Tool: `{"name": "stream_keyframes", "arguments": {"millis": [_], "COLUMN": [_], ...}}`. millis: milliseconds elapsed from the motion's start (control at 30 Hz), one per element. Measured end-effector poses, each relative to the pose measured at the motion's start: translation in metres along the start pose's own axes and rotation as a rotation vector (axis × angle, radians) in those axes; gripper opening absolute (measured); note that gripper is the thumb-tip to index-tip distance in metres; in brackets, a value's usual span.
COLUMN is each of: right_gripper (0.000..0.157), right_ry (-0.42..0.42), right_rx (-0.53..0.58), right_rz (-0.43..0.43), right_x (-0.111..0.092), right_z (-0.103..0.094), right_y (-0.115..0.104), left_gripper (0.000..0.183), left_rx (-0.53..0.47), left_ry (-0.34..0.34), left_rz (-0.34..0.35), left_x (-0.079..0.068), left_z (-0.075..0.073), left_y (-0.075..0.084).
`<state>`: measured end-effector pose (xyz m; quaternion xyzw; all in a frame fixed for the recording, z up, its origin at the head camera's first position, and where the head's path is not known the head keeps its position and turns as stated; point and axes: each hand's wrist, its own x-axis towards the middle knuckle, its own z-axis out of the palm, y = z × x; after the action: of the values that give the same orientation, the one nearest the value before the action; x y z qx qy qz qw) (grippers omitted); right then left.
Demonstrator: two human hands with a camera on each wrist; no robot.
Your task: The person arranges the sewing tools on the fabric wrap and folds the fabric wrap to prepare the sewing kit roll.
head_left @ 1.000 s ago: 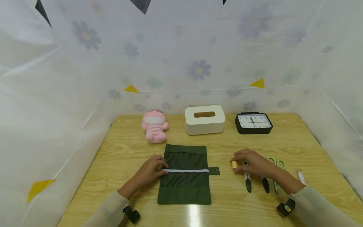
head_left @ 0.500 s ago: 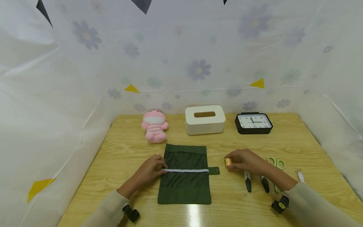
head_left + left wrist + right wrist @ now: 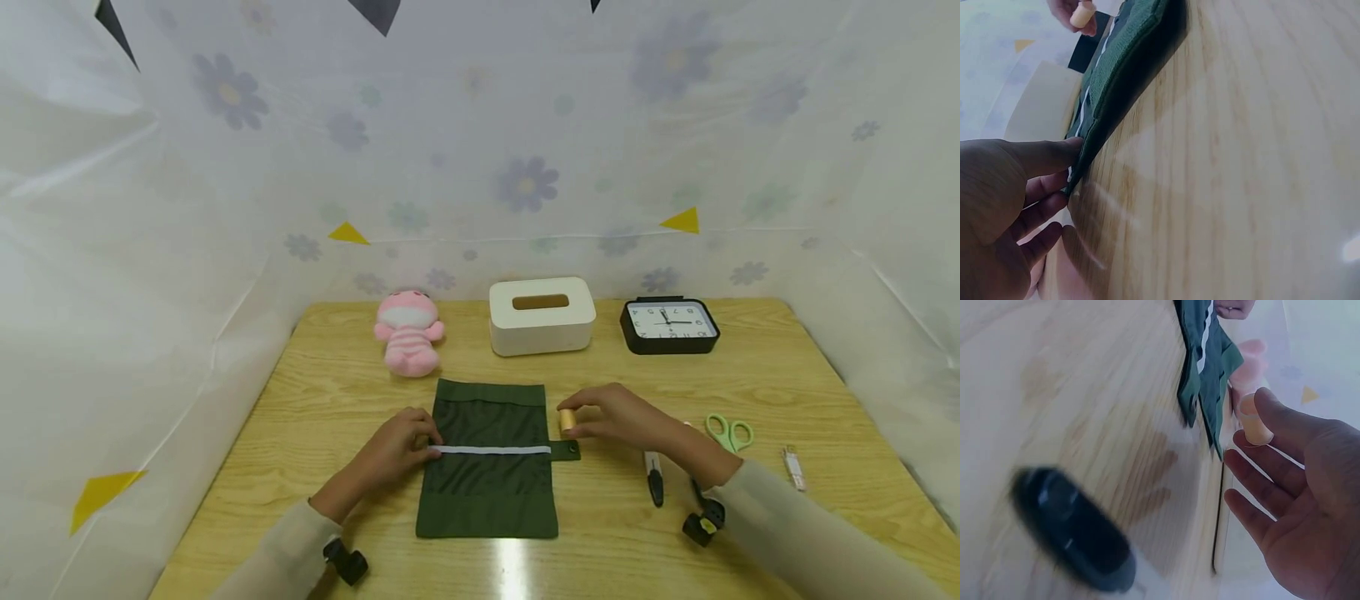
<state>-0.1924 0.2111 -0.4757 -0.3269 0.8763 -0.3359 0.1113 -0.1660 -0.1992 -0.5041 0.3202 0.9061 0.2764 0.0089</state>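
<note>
A dark green fabric roll-up pouch (image 3: 487,417) lies spread on the table, a white elastic band (image 3: 491,451) across its middle and a snap tab (image 3: 566,451) at its right side. My left hand (image 3: 393,450) pinches the pouch's left edge by the band, thumb on top in the left wrist view. Thumb and index finger of my right hand (image 3: 618,417) hold a small spool of yellow-orange thread (image 3: 1254,420) just above the tab, off the table. The right hand's other fingers are spread, as the right wrist view shows.
Right of the pouch lie a black-and-grey cutter-like tool (image 3: 655,483), another dark-handled tool partly under my arm, green-handled scissors (image 3: 729,433) and a USB stick-like item (image 3: 793,468). Behind stand a pink plush toy (image 3: 409,333), a white tissue box (image 3: 542,321) and a black clock (image 3: 670,327).
My right hand has carried the thread spool leftward, from beside the cutter-like tool to the pouch's tab. My left hand has stayed on the pouch edge.
</note>
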Motion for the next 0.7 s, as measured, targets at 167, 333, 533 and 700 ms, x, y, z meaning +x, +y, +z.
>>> {"name": "stream_keyframes", "arguments": {"millis": [167,333,533,700], "right_gripper": [0.047,0.042,0.041,0.043], "right_ry": [-0.051,-0.076,-0.075,-0.092], "right_rx": [0.074,0.146,0.268,0.382], "right_rz": [-0.033,-0.050,0.008,0.086], "right_x": [0.018,0.036,0.057,0.073], "right_z": [0.007,0.018,0.032,0.043], "right_y": [-0.009,-0.018,-0.029,-0.037], "left_gripper": [0.009,0.009,0.008,0.009], "left_rx": [-0.011,0.006,0.003,0.002], "left_ry": [-0.014,-0.013,-0.007,-0.002], "left_rz": [-0.018,-0.009,-0.012,-0.015], "left_x": [0.001,0.002,0.001,0.001], "left_z": [-0.001,0.000,0.000,0.001], "left_y": [0.002,0.001,0.002,0.002]}}
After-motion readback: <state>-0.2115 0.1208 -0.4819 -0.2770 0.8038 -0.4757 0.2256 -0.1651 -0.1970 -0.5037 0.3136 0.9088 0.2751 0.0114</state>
